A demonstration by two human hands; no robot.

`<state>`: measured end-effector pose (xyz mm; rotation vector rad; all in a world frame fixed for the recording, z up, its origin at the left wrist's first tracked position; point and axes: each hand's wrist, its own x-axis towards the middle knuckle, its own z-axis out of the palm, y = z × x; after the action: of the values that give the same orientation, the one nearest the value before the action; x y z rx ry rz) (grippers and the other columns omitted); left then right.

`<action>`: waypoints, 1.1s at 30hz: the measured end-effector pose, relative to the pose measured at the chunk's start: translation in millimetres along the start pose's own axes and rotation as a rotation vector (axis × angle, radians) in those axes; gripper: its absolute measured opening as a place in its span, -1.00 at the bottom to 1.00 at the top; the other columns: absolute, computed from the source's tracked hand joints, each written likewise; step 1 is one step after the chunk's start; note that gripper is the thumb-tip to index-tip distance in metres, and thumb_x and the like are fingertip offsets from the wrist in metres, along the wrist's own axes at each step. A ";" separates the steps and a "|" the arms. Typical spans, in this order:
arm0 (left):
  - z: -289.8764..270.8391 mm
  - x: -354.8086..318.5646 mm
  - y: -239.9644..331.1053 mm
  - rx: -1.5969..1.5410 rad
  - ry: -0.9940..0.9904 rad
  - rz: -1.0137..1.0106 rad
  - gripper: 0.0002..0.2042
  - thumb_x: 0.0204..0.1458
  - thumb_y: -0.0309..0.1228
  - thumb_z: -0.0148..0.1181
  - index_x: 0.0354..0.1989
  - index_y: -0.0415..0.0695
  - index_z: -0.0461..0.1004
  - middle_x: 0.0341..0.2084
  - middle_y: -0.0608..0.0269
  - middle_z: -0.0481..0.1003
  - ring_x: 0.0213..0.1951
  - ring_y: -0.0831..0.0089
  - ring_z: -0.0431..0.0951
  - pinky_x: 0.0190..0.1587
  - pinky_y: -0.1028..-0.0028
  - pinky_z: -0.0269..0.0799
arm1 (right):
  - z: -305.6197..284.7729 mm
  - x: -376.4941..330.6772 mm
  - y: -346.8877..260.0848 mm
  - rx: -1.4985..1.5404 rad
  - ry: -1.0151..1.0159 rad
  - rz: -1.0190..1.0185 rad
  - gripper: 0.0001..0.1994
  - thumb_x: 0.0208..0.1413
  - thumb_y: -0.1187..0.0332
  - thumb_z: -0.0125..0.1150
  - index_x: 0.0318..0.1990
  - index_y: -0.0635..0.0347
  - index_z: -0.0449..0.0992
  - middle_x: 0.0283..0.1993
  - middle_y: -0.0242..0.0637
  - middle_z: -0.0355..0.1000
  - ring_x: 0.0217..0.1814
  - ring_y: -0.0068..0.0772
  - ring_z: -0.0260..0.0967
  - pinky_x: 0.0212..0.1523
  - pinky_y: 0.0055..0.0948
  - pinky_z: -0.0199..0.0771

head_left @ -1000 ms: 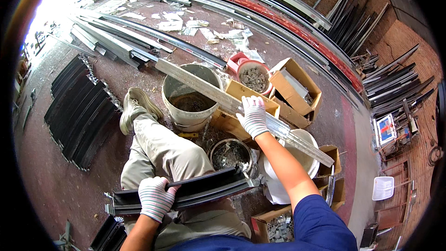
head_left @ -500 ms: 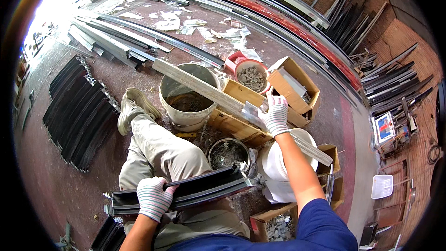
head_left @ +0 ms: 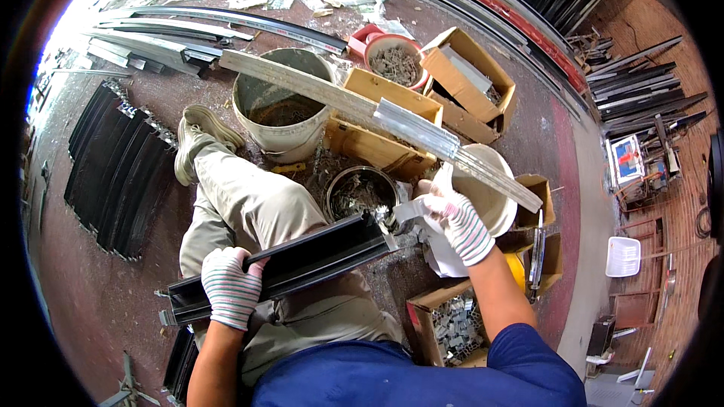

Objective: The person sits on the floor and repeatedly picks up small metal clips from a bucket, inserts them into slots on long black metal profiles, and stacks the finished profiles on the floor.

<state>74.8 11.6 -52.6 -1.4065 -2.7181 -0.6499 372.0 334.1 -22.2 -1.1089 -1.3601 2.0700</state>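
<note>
My left hand [head_left: 232, 286] is closed around a long black metal profile [head_left: 305, 260], which lies tilted across my lap. Its right end, showing bare cut metal, points toward a round tin [head_left: 329, 194] of small scraps. Close to that end, my right hand [head_left: 455, 224] pinches a small grey curved piece [head_left: 409, 213]; whether it touches the profile I cannot tell. Both hands wear striped knit gloves. Above the right hand, a short silver channel [head_left: 416, 130] sits on a long plank [head_left: 302, 89] that spans the bucket and boxes.
A large bucket [head_left: 245, 109], a wooden box [head_left: 362, 145], a red tub [head_left: 418, 49] of scraps and a cardboard box [head_left: 507, 79] stand ahead. A white bucket [head_left: 498, 181] is at right, above a carton [head_left: 422, 324] of small metal pieces. Stacked black profiles [head_left: 113, 169] lie left.
My right hand has come down from the silver channel on the plank to the profile's right end, now with a grey piece. The profile's right end has risen and tilted.
</note>
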 end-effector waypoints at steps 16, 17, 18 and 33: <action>-1.3 -2.4 0.4 -0.022 0.065 0.023 -0.68 -0.06 -0.14 0.54 -0.52 -0.06 0.53 -0.56 0.15 0.48 -0.36 0.03 0.51 -0.15 0.13 0.36 | 18.3 -33.7 8.2 -0.250 -0.083 0.152 -0.25 0.15 0.14 0.37 0.44 0.38 0.34 0.09 -0.33 0.49 0.09 -0.54 0.40 0.21 -0.48 0.35; -1.2 -2.5 0.2 -0.023 0.070 0.026 -0.68 -0.06 -0.14 0.54 -0.52 -0.06 0.53 -0.56 0.15 0.48 -0.36 0.03 0.50 -0.15 0.13 0.36 | 19.9 -32.6 8.2 -0.240 -0.066 0.164 -0.27 0.17 0.17 0.36 0.43 0.38 0.35 0.09 -0.33 0.50 0.09 -0.55 0.41 0.21 -0.49 0.36; -1.1 -2.6 -0.2 -0.024 0.071 0.028 -0.68 -0.07 -0.14 0.54 -0.52 -0.06 0.53 -0.56 0.15 0.48 -0.36 0.03 0.50 -0.15 0.13 0.36 | 21.7 -31.4 8.3 -0.230 -0.048 0.176 -0.30 0.19 0.20 0.35 0.43 0.38 0.35 0.09 -0.34 0.50 0.09 -0.55 0.42 0.21 -0.49 0.37; -2.6 -2.7 -1.3 -0.036 0.066 0.028 -0.70 -0.07 -0.17 0.54 -0.52 -0.06 0.53 -0.55 0.14 0.49 -0.34 0.03 0.50 -0.12 0.13 0.37 | 31.4 -31.7 25.2 -0.188 0.015 0.183 -0.37 0.27 0.22 0.41 0.38 0.43 0.42 0.17 -0.26 0.56 0.18 -0.46 0.48 0.28 -0.45 0.41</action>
<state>75.0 7.9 -51.3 -1.4019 -2.6447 -0.7330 367.4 283.3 -26.3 -1.3704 -1.5213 2.0871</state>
